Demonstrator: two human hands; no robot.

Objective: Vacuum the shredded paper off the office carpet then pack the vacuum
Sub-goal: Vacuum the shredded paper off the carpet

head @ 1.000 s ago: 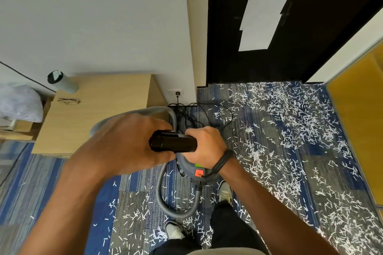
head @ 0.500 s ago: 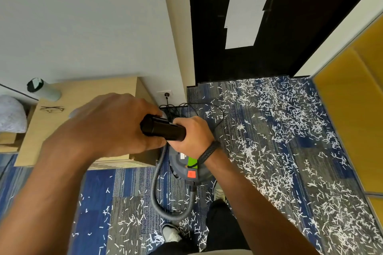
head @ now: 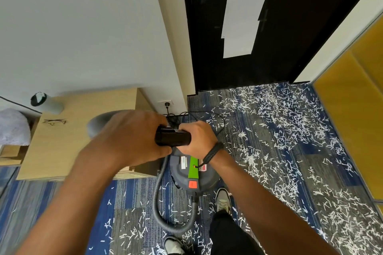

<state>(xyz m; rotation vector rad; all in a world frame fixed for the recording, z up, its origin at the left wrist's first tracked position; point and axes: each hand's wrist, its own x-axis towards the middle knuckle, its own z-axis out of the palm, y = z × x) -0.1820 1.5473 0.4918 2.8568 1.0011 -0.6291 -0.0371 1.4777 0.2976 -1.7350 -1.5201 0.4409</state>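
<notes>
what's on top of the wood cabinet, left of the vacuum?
On the wood cabinet: a capped bottle at the back and a pair of glasses. The left hand hides its right part.

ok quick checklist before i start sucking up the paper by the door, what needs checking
1. Grip on the black tube: ok, left hand and right hand both wrap it.
2. Power cord plugged in: ok, a plug sits in the wall socket.
3. Hose joined to the vacuum body: ok, it loops on the carpet to the body's near side, no visible kink.
4. Floor nozzle fitted to the tube: cannot tell, the hands hide the ends.
5. Motor switched on: cannot tell from the red button.
6. Path to the shredded paper: not ok, loose cords lie by the socket.
</notes>
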